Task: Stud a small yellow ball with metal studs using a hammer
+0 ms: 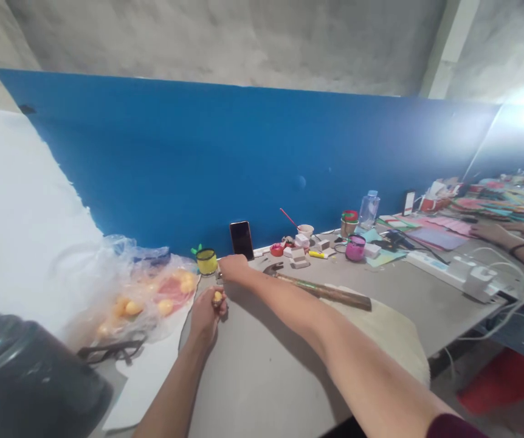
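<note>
My left hand (pixel 204 313) is closed around a small yellowish object (pixel 217 297), whose kind I cannot make out. Just beyond it, my right hand (pixel 235 268) reaches across to the left with its fingers curled. What those fingers grip, if anything, is hidden. Close to their left stands a small yellow jar (pixel 206 262) with a dark rim and something green at its top. Behind the right hand a phone (pixel 242 239) leans upright against the blue board. A hammer (pixel 326 291) with a wooden handle lies beyond my right forearm.
To the left are a clear plastic bag (pixel 152 277) with yellow pieces, eyeglasses (pixel 113 349) and a large dark container (pixel 29 377). On the right stand a pink jar (pixel 355 248), a clear bottle (pixel 370 210) and a power strip (pixel 439 271). Another person's hand (pixel 492 233) rests farther right.
</note>
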